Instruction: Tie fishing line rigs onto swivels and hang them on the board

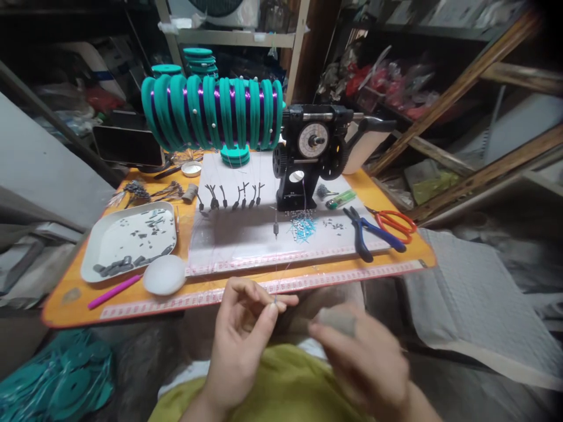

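Observation:
My left hand (pixel 246 337) pinches a thin fishing line between thumb and forefinger, with a tiny blue piece (pixel 275 300) at the fingertips. Blurred by motion, my right hand (pixel 365 351) is off to the right, apart from the left; a grey wrap (pixel 338 322) covers one finger. Whether it holds anything cannot be made out. Above my left hand, a small dark sinker (pixel 275 228) hangs on a line. Teal foam line spools (pixel 213 114) wound with purple line sit in a row on the shaft of a black hand-crank winder (pixel 303 152).
On the orange table (pixel 65 305) lie blue-handled pliers (pixel 373 231), red scissors (pixel 398 224), a green cutter (pixel 341 199), blue-and-silver small parts (pixel 302 227), a white tray (pixel 94 246), a white bowl (pixel 164 275) and a pink pen (pixel 114 291). Several dark sinkers (pixel 224 202) hang at the board's back.

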Available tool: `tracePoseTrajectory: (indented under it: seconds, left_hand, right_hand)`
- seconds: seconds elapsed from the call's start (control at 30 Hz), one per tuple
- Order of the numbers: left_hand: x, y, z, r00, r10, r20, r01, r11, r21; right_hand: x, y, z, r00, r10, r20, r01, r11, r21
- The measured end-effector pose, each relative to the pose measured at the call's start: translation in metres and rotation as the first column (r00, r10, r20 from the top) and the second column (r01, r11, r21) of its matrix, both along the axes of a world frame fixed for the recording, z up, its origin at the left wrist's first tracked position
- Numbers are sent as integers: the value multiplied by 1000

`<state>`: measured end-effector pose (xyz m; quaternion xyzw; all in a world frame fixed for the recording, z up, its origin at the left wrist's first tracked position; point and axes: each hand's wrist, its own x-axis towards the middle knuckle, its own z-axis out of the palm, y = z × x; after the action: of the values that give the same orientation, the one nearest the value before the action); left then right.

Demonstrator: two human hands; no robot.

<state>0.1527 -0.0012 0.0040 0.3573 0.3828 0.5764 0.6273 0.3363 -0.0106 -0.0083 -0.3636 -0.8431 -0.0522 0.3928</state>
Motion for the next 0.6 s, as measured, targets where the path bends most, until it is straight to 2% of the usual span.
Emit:
tracePoseTrajectory:
  seconds: [0.1, 0.2, 0.37, 0.47, 0.6]
  left_hand:
    - [4, 0, 5, 986, 2, 169, 10, 997, -71]
    - [3, -4, 9, 968, 95, 232, -59, 986, -157]
    - [-3, -16, 12, 951, 218, 219, -141, 937, -320]
    - [-7, -20, 13, 926, 318, 204, -219, 892, -396]
    - [-12, -17, 14, 934, 317, 164, -208, 856, -473]
  right_hand:
    - [-34, -9, 6, 1000, 25, -13, -27, 988, -152]
    - [-36, -8, 10, 994, -11, -111, -14, 974, -225]
    - [-13, -3, 19, 985, -82, -155, 66, 992, -107]
    - [-9, 0, 22, 981, -104, -167, 94, 993, -67]
    - [-13, 4, 20, 986, -80, -149, 70, 995, -71]
